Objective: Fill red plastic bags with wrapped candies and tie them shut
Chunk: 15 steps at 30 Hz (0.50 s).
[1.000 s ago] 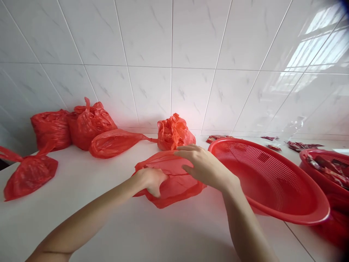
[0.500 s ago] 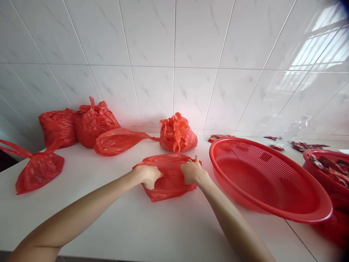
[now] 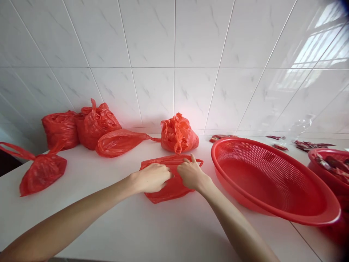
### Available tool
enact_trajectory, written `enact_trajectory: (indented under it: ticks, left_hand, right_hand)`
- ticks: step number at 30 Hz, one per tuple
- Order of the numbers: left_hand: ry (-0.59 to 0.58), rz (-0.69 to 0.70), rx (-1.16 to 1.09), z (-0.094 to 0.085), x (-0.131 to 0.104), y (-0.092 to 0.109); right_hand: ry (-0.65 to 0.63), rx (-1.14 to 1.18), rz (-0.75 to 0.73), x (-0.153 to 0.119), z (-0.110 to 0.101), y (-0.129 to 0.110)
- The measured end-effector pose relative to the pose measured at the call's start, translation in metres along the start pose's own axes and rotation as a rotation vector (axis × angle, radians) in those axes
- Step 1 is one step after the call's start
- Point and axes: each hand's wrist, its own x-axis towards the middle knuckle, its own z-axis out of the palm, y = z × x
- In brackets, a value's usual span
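Note:
A thin red plastic bag [image 3: 167,194] lies flat and wrinkled on the white table, under both hands. My left hand [image 3: 155,177] is over the bag's left and middle part, its fingers curled; what the fingertips pinch, if anything, is hidden. Close beside it, my right hand [image 3: 191,173] has its fingers curled on the bag's right part, with one finger sticking up near the bag's handle. Just behind the flat bag stands a full, crumpled red bag [image 3: 180,134].
At the right is a large red perforated basin [image 3: 253,182], then a smaller red basket [image 3: 321,154] of packets. Red packets [image 3: 311,145] and a clear bottle [image 3: 301,125] lie by the wall. More red bags [image 3: 95,125] stand at the back left; a knotted one [image 3: 43,173] is farther left.
My left hand has come out of the bag's left side and moved right, nearer my right hand. My right hand has shifted slightly left. The view has shifted a little.

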Motion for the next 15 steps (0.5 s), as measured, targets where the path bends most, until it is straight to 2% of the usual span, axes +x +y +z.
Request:
enact_trajectory:
  ticks: [2,4,10,15]
  left_hand:
    - [0.07,0.036,0.095,0.0,0.003,-0.003]
    - [0.092,0.037,0.181,0.003,0.005,-0.011]
    - [-0.041,-0.082,0.158,0.024,0.009,-0.039]
    - [-0.1,-0.124,0.071,0.031,0.008,-0.053]
  right_hand:
    - [0.015,0.006,-0.013,0.001,0.004,-0.003]
    - [0.018,0.013,-0.013,0.004,0.012,-0.005]
    - [-0.02,0.04,-0.08,0.005,0.04,0.002]
    - [-0.038,0.06,-0.121,-0.001,0.049,0.018]
